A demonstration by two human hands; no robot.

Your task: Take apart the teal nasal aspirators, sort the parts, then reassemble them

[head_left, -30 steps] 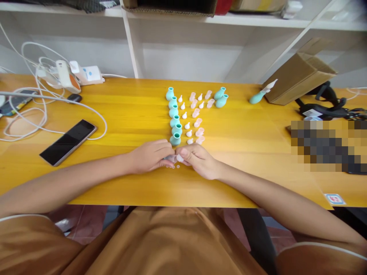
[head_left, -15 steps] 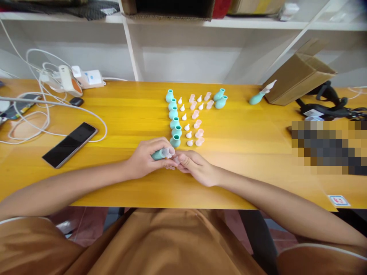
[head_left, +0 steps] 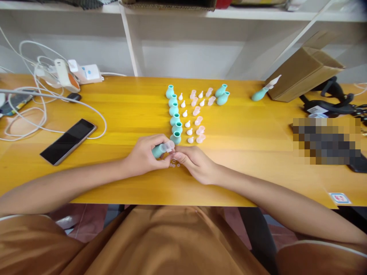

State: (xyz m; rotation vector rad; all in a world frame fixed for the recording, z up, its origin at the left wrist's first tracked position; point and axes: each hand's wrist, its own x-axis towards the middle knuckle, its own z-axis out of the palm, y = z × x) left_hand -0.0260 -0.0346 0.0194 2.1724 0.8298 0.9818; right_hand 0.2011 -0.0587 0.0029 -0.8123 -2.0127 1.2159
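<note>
My left hand [head_left: 147, 154] is closed around a teal squeeze bulb [head_left: 157, 151] with a clear plastic connector [head_left: 168, 146] in its neck, tilted to the right. My right hand [head_left: 199, 162] is closed in a pinch close to the left fingertips; whatever is between its fingers is too small to make out. Several small clear discs [head_left: 172, 164] lie on the table just under the fingertips. Beyond the hands runs a column of teal bulbs [head_left: 173, 109], with white tips [head_left: 187, 124] and translucent pink connectors [head_left: 198, 121] lined up to its right.
Two more teal bulbs [head_left: 223, 99] lie at the back, and an assembled bulb with a white tip [head_left: 259, 94] leans near a cardboard box [head_left: 301, 74]. A phone [head_left: 69, 141] and tangled white cables with chargers [head_left: 91, 73] occupy the left. Black straps [head_left: 329, 101] are at right.
My right hand has drawn its fingers into a tighter pinch near the connector. The small clear discs, earlier mostly behind the fingers, now show on the table. The view has tilted slightly downward.
</note>
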